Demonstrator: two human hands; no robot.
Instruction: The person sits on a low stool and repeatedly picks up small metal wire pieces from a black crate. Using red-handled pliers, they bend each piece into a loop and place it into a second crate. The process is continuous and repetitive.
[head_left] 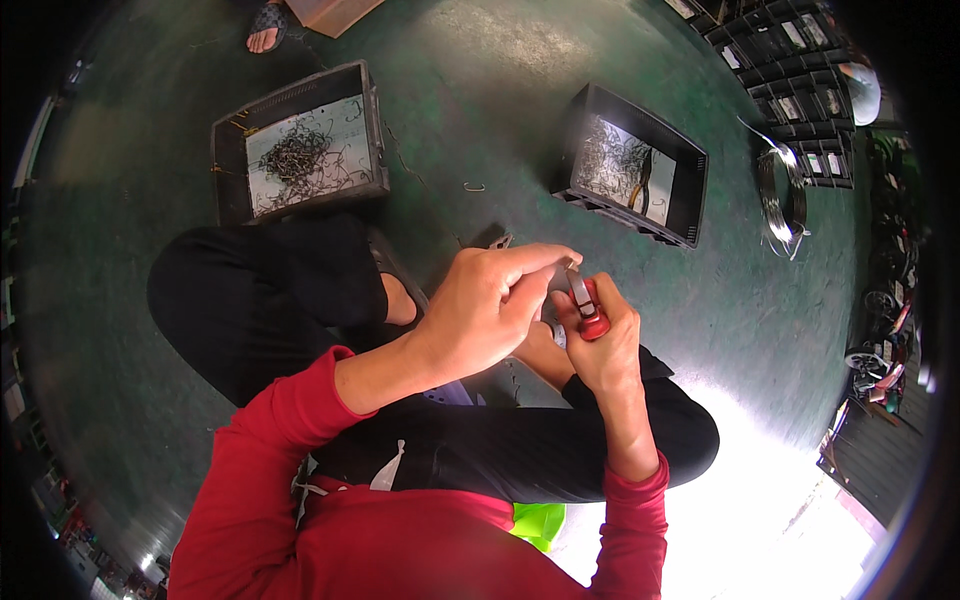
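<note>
My right hand (608, 345) is closed around a pair of pliers (588, 315) with red handles, and their metal jaws point up and away from me. Beside the jaws, my left hand (485, 300) pinches thumb and forefinger together at the tool's tip. Whatever sits between those fingertips is too small to make out. Ahead on the left stands a black crate (381, 150) with a tangle of bent wire hooks (295, 158) on a white sheet. A second black crate (690, 205), ahead on the right, contains short wire pieces (612, 160) and a dark-handled hand tool (641, 182).
One bent wire hook (474, 188) lies on the green floor (450, 110) between the crates. A coil of wire (783, 200) rests at the right, near stacked black crates (790, 75). At the far left are a cardboard box (332, 12) and another person's foot (264, 38).
</note>
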